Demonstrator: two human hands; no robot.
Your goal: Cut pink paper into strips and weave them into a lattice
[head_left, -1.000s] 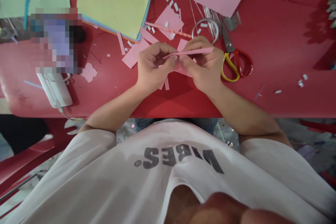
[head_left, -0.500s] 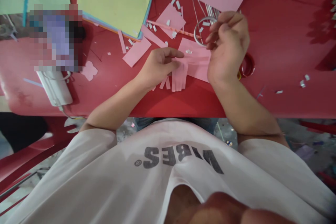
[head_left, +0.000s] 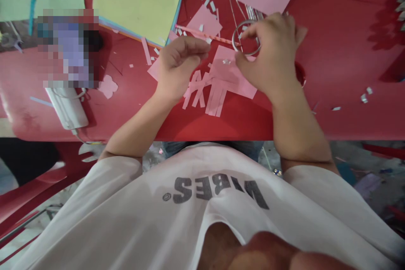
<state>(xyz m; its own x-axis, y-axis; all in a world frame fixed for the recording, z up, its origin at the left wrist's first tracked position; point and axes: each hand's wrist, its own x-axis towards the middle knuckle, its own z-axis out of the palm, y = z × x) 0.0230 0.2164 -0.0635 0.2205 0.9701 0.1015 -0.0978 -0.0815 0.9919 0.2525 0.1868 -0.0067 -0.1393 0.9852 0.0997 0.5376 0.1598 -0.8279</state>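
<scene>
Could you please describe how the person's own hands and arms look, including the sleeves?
The left hand and right hand are bare; no gloves, watch or bracelet can be seen. The left sleeve and right sleeve are white, short and loose, with no visible markings. They belong to a white shirt with large dark letters.

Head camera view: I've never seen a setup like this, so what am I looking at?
There is no machine here: a person works bare-handed, filmed by a camera worn on their own head and looking down. On the red table lie cut pink strips, a patterned pink stick, a pale ring and a large yellow sheet. The left hand is loosely curled, with nothing visibly held. The right hand is at the ring; I can't tell whether it grips it.
</scene>
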